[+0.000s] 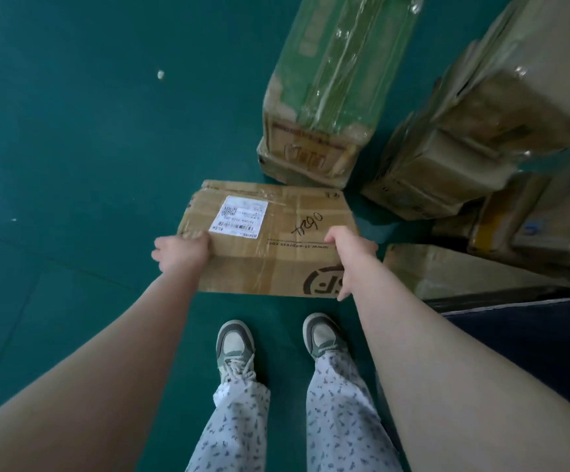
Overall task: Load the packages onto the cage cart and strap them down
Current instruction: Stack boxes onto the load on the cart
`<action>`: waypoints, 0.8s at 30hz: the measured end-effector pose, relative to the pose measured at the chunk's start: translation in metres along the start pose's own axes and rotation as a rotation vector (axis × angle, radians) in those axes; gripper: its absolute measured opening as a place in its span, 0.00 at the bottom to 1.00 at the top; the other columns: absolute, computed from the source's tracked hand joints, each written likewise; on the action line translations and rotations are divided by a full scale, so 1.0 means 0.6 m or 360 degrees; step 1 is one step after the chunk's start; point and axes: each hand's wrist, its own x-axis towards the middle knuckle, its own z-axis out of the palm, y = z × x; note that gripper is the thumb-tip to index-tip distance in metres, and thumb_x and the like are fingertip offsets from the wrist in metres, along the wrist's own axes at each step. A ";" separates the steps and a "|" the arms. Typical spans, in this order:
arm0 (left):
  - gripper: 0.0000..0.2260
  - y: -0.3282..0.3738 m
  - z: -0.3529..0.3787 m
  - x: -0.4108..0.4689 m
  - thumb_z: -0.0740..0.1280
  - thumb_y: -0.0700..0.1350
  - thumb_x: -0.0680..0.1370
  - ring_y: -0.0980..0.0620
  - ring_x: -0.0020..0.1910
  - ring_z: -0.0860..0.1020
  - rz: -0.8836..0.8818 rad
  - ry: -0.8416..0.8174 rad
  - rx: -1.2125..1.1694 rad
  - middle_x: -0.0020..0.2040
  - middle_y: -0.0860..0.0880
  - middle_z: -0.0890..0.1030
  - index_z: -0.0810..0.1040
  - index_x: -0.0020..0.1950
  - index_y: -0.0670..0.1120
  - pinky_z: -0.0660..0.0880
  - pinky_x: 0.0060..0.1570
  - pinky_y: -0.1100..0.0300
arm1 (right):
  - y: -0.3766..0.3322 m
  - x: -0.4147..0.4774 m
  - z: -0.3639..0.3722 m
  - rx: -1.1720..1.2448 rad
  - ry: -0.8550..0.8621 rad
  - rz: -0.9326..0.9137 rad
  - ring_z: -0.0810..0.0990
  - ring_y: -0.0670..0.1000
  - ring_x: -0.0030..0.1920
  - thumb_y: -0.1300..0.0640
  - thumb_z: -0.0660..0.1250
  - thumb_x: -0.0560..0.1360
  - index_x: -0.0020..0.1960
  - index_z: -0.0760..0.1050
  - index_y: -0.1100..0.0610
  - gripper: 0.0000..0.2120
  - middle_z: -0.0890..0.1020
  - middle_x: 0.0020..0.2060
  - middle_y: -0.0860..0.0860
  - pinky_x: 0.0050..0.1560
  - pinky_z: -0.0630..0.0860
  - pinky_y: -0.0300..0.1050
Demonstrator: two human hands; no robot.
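Note:
A flat brown cardboard box with a white shipping label, handwritten marks and a black round logo is in front of my feet, above the green floor. My left hand grips its near left edge, fingers curled over the top. My right hand grips its near right edge beside the logo. I cannot tell whether the box rests on the floor or is lifted. No cage cart or strap is in view.
A tall box wrapped in green film stands just beyond. A stack of taped cardboard boxes fills the right side, with another box low at the right. A dark blue surface lies at the right. My shoes stand on the green floor.

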 end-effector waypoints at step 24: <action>0.32 0.145 -0.399 -0.471 0.67 0.52 0.76 0.40 0.67 0.68 0.0422 -0.0220 -0.0210 0.70 0.40 0.65 0.57 0.71 0.36 0.67 0.66 0.49 | -0.026 -0.634 -0.293 0.0078 0.0175 -0.0403 0.74 0.57 0.61 0.58 0.64 0.73 0.71 0.61 0.61 0.29 0.71 0.65 0.58 0.47 0.73 0.52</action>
